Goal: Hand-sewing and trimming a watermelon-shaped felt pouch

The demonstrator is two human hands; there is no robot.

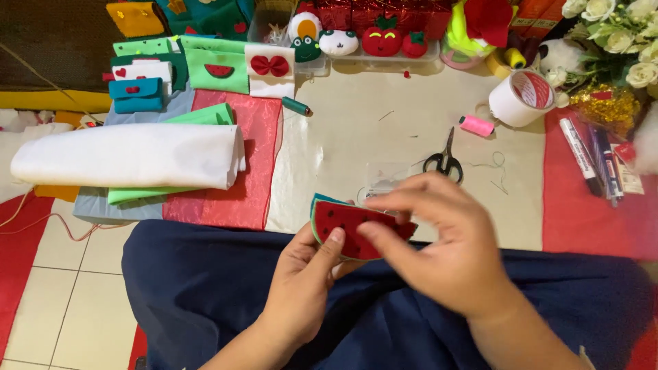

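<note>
- You have black scissors [444, 162] on the cream mat [356, 130].
- A pink thread spool [476, 125] lies just beside them.
- Your white fabric roll [130, 156] lies left.

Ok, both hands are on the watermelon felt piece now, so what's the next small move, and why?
Probably pinch tighter with the left hand to steady the watermelon felt slice. The left thumb lies on its red face, while the right hand works at its right end with fingertips together. The piece sits in mid-air above the lap, so only that grip keeps it from twisting.

Pale tiled floor [68, 301]; red mat [589, 219]; warm indoor light
</note>
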